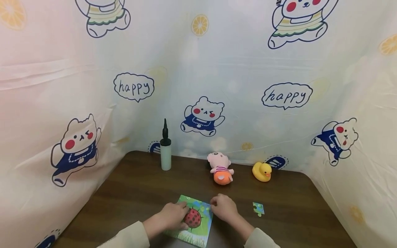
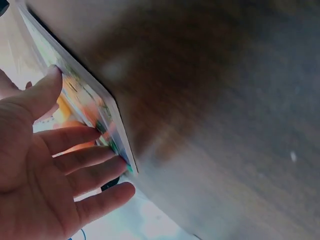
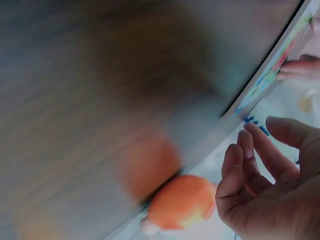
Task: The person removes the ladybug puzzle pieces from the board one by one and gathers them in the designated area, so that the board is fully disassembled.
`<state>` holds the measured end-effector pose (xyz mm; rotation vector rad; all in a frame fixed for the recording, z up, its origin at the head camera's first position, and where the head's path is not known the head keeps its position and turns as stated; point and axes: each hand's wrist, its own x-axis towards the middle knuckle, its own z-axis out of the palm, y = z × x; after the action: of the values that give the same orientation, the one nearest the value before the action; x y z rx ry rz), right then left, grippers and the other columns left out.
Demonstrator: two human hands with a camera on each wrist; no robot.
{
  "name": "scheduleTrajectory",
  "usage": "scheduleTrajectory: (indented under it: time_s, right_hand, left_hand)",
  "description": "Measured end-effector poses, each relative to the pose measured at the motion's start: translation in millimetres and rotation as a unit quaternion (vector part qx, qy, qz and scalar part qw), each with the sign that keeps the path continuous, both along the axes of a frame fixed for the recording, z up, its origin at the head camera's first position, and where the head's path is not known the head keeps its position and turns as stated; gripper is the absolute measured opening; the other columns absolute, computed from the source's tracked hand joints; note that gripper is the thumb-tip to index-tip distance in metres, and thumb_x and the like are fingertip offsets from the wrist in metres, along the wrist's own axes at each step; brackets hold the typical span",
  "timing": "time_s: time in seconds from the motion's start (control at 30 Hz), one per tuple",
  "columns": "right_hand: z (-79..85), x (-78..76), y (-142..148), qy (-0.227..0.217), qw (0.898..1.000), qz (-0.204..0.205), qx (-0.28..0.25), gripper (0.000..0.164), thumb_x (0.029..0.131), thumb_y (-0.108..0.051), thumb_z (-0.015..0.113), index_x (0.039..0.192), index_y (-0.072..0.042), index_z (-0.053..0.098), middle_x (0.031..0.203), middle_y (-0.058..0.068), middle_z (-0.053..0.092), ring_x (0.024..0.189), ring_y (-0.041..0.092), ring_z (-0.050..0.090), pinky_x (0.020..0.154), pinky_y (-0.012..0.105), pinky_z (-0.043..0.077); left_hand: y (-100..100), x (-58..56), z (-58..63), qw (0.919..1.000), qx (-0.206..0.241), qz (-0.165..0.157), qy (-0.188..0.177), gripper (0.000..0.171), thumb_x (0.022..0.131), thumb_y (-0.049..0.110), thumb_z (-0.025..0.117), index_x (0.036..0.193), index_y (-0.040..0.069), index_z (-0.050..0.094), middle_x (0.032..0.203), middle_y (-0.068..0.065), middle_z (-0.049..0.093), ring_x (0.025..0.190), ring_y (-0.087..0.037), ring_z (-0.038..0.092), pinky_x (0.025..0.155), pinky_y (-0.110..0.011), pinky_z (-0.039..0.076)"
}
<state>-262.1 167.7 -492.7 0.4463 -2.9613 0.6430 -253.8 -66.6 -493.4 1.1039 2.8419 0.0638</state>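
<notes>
A ladybug puzzle board (image 1: 201,229) in green and blue lies flat on the dark table. My left hand (image 1: 172,216) rests on its left part, and in the left wrist view the fingers (image 2: 82,162) stretch straight over the board. Beside the upper right corner of the board is my right hand (image 1: 224,208). In the right wrist view its fingers (image 3: 245,160) bend loosely, with a gap to the thumb and nothing seen between them. To the right lies a loose puzzle piece (image 1: 258,208).
Along the back of the table (image 1: 136,179) stand a pale green hand pump (image 1: 165,156) with a black top, a pink plush toy (image 1: 221,168) in orange shorts and a yellow rubber duck (image 1: 262,171). A printed cloth (image 1: 242,113) hangs behind and at both sides.
</notes>
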Motion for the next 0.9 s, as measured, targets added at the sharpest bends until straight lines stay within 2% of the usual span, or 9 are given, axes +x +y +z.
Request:
scheduleTrajectory:
  time_s: [0.13, 0.33, 0.47, 0.6, 0.9]
  right_hand:
    - [4.6, -1.4, -13.9, -0.024, 0.999, 0.012, 0.019, 0.011, 0.076, -0.019, 0.069, 0.081, -0.012, 0.076, 0.075, -0.004, 0.057, 0.063, 0.01, 0.05, 0.053, 0.027, 0.041]
    - [-1.5, 4.2, -23.9, -0.086, 0.996, 0.012, 0.032, 0.021, 0.077, -0.026, 0.07, 0.09, -0.011, 0.075, 0.082, -0.001, 0.06, 0.069, 0.012, 0.053, 0.054, 0.03, 0.043]
    - [-5.8, 8.2, -26.4, -0.087, 0.996, 0.009, 0.036, 0.024, 0.076, -0.027, 0.071, 0.093, -0.01, 0.075, 0.083, 0.0, 0.06, 0.071, 0.014, 0.056, 0.055, 0.032, 0.044]
    - [-5.4, 7.6, -28.1, -0.075, 0.996, 0.001, 0.049, 0.025, 0.076, -0.027, 0.071, 0.094, -0.011, 0.075, 0.085, 0.002, 0.062, 0.074, 0.018, 0.059, 0.056, 0.034, 0.046]
    - [0.4, 4.7, -34.2, -0.085, 0.994, 0.008, 0.066, 0.022, 0.079, -0.03, 0.071, 0.093, -0.013, 0.076, 0.089, 0.002, 0.065, 0.078, 0.018, 0.061, 0.057, 0.034, 0.047]
  left_hand:
    - [-0.9, -5.1, 3.1, 0.9998, -0.008, -0.002, 0.016, 0.061, 0.078, 0.052, 0.069, 0.123, 0.012, 0.061, 0.129, -0.01, 0.054, 0.112, -0.027, 0.056, 0.079, -0.044, 0.05]
    - [-2.9, -2.0, -4.2, 0.9997, -0.007, -0.006, 0.021, 0.062, 0.075, 0.058, 0.069, 0.115, 0.011, 0.064, 0.116, -0.008, 0.058, 0.1, -0.023, 0.055, 0.076, -0.04, 0.048]
    - [-3.8, 0.1, -8.4, 0.9998, -0.005, -0.009, 0.02, 0.061, 0.075, 0.06, 0.068, 0.112, 0.012, 0.064, 0.11, -0.005, 0.059, 0.093, -0.02, 0.053, 0.071, -0.036, 0.046]
    - [-3.8, -0.2, -9.4, 0.9995, -0.007, -0.005, 0.03, 0.062, 0.074, 0.06, 0.068, 0.113, 0.011, 0.064, 0.111, -0.005, 0.059, 0.095, -0.02, 0.054, 0.072, -0.037, 0.047]
    - [-2.1, -2.1, -3.4, 0.9997, 0.005, 0.009, 0.024, 0.06, 0.075, 0.054, 0.071, 0.112, 0.008, 0.064, 0.104, -0.007, 0.058, 0.09, -0.021, 0.053, 0.069, -0.035, 0.05]
